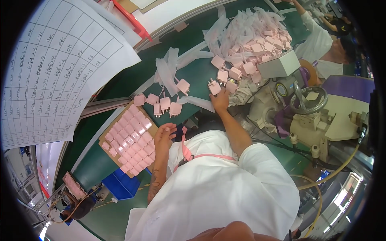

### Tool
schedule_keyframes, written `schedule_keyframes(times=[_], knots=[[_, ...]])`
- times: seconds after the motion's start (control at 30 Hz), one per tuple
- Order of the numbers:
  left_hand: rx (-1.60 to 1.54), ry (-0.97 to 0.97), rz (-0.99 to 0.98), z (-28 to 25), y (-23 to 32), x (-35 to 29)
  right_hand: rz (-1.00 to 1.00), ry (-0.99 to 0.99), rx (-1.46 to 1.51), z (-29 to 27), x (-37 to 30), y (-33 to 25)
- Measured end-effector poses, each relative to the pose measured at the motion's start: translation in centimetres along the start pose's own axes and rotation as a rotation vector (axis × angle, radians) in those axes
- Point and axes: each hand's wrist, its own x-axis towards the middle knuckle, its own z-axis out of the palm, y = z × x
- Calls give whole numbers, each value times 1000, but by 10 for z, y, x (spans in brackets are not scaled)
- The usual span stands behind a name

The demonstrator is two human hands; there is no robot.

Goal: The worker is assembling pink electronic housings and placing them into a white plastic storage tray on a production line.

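Observation:
My right hand (220, 101) reaches forward over the green bench, its fingers closed on the near end of a pink plug-in charger (214, 86) whose metal pins point away. More pink chargers lie against it, at the front of a large heap (257, 48) wrapped in whitish film strips. My left hand (163, 135) hovers near my waist, fingers loosely bent and a little apart, with nothing visible in it. Close to it is a board of pink chargers (130, 138) set in tight rows. Between the hands and the far rail, several loose chargers (165, 103) lie with film sleeves.
A grey-white box (279, 64) stands beside the heap. To the right is a machine with a metal handwheel (309, 100). A handwritten sheet (60, 72) hangs at upper left. A blue bin (120, 184) sits below the board. Other people work at upper right and lower left.

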Motion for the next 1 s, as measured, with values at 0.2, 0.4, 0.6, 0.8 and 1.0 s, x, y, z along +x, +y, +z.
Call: schedule_keyframes(times=[0.2,0.4,0.6,0.8,1.0], knots=[[24,-21,18,5,5,4,-77,-27,134,-2,-6,15],[106,-104,56,12,16,4,-216,-164,753,-93,-48,-50],[-45,-275,287,36,51,3,-743,-241,475,-171,-75,-110],[-28,-369,479,44,77,-21,-726,-409,493,-209,-104,-146],[-91,-327,310,31,76,-23,-306,-767,858,-217,-123,-154]])
